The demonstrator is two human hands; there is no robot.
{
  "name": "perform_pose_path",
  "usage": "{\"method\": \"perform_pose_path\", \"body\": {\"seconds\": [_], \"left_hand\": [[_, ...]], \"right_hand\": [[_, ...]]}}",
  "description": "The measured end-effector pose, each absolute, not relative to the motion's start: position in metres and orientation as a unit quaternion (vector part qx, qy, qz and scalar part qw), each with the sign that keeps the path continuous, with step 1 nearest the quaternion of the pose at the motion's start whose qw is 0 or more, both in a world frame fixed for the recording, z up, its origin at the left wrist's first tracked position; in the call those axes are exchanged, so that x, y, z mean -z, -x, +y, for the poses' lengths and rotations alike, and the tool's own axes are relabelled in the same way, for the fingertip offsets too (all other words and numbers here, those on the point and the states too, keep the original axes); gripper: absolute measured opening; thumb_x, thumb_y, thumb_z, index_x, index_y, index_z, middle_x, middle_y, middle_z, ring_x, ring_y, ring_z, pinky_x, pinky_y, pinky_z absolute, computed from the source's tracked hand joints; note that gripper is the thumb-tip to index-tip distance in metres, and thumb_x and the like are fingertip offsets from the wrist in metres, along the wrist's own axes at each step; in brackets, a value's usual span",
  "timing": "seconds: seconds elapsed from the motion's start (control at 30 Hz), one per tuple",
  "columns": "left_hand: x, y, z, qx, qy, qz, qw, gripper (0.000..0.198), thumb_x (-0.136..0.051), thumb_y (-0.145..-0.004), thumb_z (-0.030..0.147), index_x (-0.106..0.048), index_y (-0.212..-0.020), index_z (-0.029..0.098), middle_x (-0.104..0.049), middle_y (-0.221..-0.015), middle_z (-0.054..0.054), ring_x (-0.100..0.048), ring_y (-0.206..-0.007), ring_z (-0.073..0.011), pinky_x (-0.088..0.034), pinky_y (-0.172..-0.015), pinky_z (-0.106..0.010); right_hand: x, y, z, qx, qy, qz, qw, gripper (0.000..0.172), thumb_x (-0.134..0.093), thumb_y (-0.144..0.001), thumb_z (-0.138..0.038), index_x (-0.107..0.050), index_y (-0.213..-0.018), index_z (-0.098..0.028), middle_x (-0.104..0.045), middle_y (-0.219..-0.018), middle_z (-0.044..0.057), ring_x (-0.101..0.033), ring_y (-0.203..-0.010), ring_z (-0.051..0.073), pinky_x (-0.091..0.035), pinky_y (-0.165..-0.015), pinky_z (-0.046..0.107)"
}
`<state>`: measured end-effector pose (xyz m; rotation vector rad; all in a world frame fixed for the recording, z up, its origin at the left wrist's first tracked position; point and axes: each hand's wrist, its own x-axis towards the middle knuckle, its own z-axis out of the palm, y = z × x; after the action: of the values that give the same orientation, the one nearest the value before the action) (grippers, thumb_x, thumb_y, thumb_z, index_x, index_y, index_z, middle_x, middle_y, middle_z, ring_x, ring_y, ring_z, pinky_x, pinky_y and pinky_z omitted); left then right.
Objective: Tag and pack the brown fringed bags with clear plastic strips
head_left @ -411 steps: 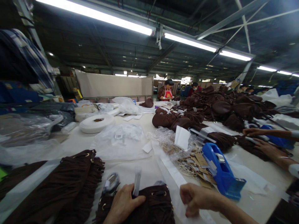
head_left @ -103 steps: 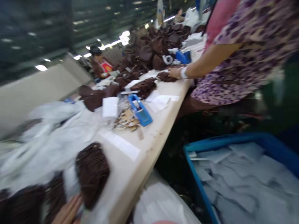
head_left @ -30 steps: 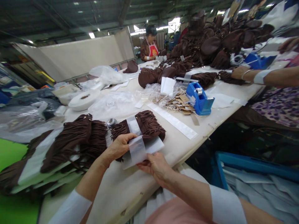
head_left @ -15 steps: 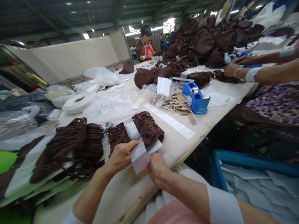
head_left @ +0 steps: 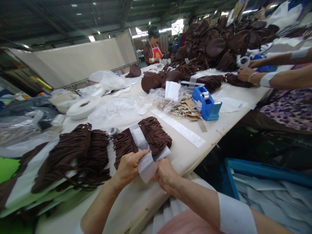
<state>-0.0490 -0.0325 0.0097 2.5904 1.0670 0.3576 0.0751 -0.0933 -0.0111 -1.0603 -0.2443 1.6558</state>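
Working at the counter (head_left: 179,152), seemingly wrapping the brown fringed bag (head_left: 156,133) in a pale strip (head_left: 138,136). Likely calls next for a snug pull and a smooth fold. Found just past both hands, lying flat with the strip across the middle. Pinching the loose end with the left hand (head_left: 130,165); seemingly gripping the far edge with the right hand (head_left: 168,175).

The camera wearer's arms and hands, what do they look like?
The left hand and right hand wear no gloves. A wide, plain whitish band wraps the right forearm; a pale edge, maybe another band, shows on the left forearm.
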Motion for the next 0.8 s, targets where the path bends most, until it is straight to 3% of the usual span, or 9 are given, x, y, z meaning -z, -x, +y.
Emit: {"method": "perform_pose_path", "body": {"seconds": [0.17,0.37,0.57,0.7,0.8], "left_hand": [[-0.01,0.051,-0.04,-0.14,-0.932,0.309,0.13,0.045,-0.05,-0.075,0.016,-0.056,-0.12,0.016,-0.065,-0.115,-0.01,-0.065,-0.094,-0.0199,-0.051,-0.083,-0.031],[0.008,0.051,-0.05,-0.179,-0.939,0.293,0.037,0.065,-0.037,-0.059,-0.004,-0.053,-0.118,0.015,-0.06,-0.123,-0.009,-0.057,-0.112,-0.0194,-0.049,-0.089,-0.033],[0.025,0.046,-0.062,-0.243,-0.93,0.27,-0.054,0.061,-0.034,-0.06,-0.004,-0.053,-0.117,0.008,-0.06,-0.121,-0.015,-0.052,-0.118,-0.0208,-0.047,-0.092,-0.035],[0.029,0.045,-0.065,-0.26,-0.924,0.267,-0.089,0.055,-0.035,-0.066,-0.002,-0.052,-0.117,0.008,-0.061,-0.12,-0.015,-0.053,-0.117,-0.0218,-0.048,-0.091,-0.036],[0.03,0.045,-0.066,-0.262,-0.923,0.263,-0.1,0.047,-0.034,-0.073,-0.001,-0.054,-0.115,0.006,-0.06,-0.12,-0.017,-0.051,-0.118,-0.0236,-0.048,-0.091,-0.038]], "right_hand": [[0.002,-0.089,-0.092,-0.734,0.464,-0.169,0.466,0.013,-0.063,-0.062,-0.027,-0.059,-0.061,-0.015,-0.056,-0.044,-0.001,-0.054,-0.044,0.013,-0.044,-0.045,0.023],[0.003,-0.115,-0.102,-0.75,0.497,-0.259,0.351,0.02,-0.068,-0.061,-0.027,-0.053,-0.056,-0.016,-0.052,-0.038,-0.002,-0.047,-0.032,0.01,-0.037,-0.033,0.02],[0.004,-0.13,-0.125,-0.697,0.522,-0.291,0.396,0.04,-0.057,-0.071,-0.055,-0.051,-0.066,-0.016,-0.051,-0.051,-0.005,-0.049,-0.042,0.007,-0.038,-0.042,0.018],[0.008,-0.123,-0.132,-0.675,0.52,-0.323,0.413,0.037,-0.073,-0.054,-0.045,-0.055,-0.063,-0.013,-0.051,-0.053,-0.005,-0.043,-0.049,0.005,-0.033,-0.045,0.017],[0.018,-0.115,-0.133,-0.672,0.528,-0.311,0.415,0.033,-0.07,-0.052,-0.04,-0.049,-0.056,-0.016,-0.045,-0.046,-0.008,-0.038,-0.044,0.005,-0.031,-0.041,0.017]]}}
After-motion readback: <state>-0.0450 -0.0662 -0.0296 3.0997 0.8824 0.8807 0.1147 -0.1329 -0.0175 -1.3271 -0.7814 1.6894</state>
